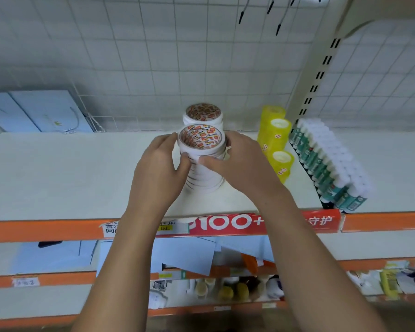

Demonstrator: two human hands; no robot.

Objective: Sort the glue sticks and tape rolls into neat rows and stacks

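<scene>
While left hand (161, 168) and right hand (237, 164) curl round the front tape stack (206, 179) on the shelf (58, 176) | risk: uneven squeeze may shear upper rolls sideways | could topple onto rear stack (203, 116) just behind

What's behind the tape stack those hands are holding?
A second stack of white tape stands right behind the front stack. Only its top shows; the front stack covers the rest.
</scene>
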